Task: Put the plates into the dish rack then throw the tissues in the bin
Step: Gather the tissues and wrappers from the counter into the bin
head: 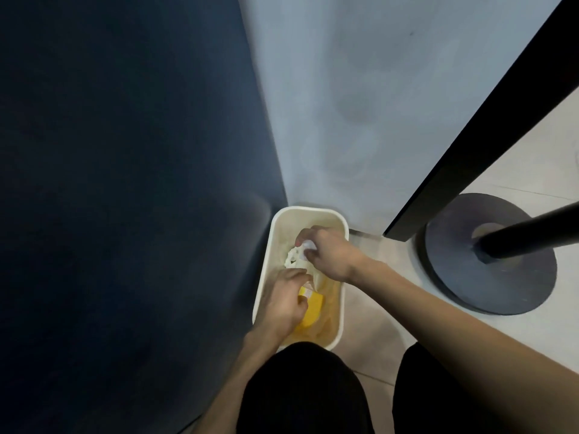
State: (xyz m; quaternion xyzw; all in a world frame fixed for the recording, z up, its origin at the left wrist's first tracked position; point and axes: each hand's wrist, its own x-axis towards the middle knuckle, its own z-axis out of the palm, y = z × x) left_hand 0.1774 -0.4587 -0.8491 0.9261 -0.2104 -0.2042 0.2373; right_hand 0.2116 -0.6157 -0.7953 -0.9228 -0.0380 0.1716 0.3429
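Walls fill most of the view: a dark blue wall (125,183) on the left and a pale grey wall (360,104) beside it. They meet in a corner. A black board (485,130) leans across the right side. Below it is a light tiled floor (532,158). On the floor sits a round grey base (488,277) with a black pole (532,233) coming up from its middle.

At the bottom are the person's two legs in black trousers (300,393).

A white bin (308,209) stands on the floor, right in the corner, just in front of the knees. It has a yellow bag (313,308) inside.

Both arms reach down, and both hands are over the open top of the bin. The right hand (329,255) is at the far end. Its fingers are curled round a scrunched white tissue (300,252), which hangs just inside the bin, above the other stuff in there.

The left hand (282,302) is at the near end, over the yellow bag. Its fingers are bent and point toward the tissue. There is something pale at its fingertips, but it is too blurry to tell if the hand is holding it.
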